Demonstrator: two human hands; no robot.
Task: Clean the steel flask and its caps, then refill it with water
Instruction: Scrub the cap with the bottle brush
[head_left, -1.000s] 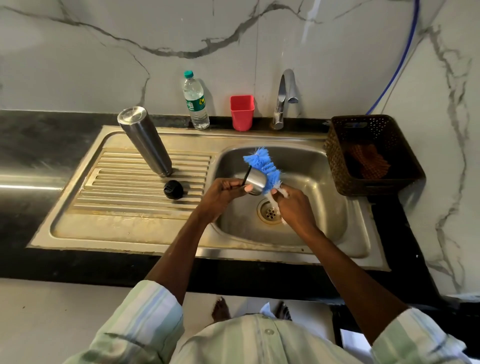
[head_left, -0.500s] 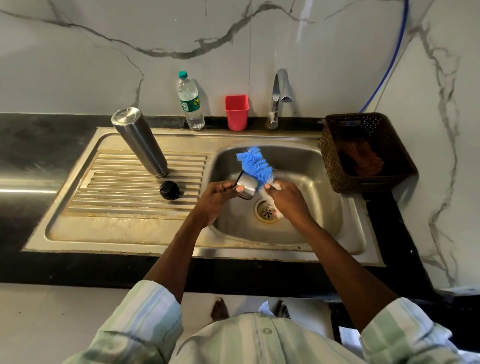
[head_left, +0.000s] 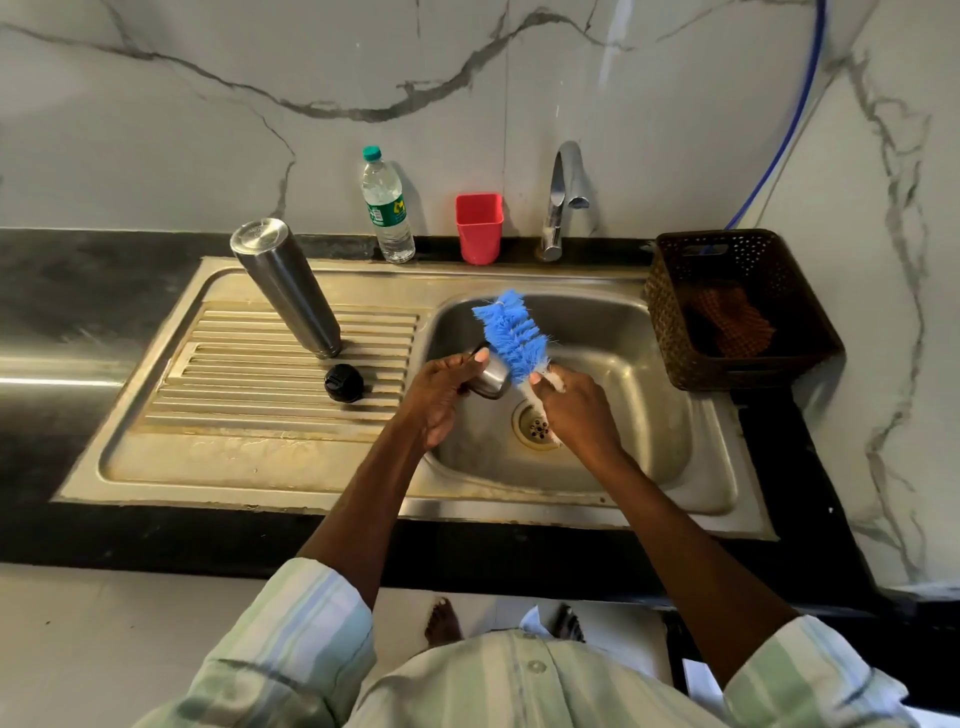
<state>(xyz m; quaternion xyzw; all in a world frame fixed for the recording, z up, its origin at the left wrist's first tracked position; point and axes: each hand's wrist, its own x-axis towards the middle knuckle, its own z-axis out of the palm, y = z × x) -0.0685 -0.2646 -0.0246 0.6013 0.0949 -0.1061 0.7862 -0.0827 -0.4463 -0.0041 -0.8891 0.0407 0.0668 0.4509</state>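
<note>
flask (head_left: 288, 291): brushed steel, satin sheen | small cap (head_left: 344, 383): black plastic, glossy | cup (head_left: 491, 378): polished steel | brush (head_left: 511, 332): blue plastic bristles | sink (head_left: 249, 462): stainless, dull, stained | basket (head_left: 670, 322) at 3 o'clock: brown perforated plastic, cloth inside | bottle (head_left: 387, 208) at 12: clear plastic | wall (head_left: 208, 130): glossy veined marble

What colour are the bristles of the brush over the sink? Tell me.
Bright blue. The brush bristles show in the head view, held by the right hand.
</note>
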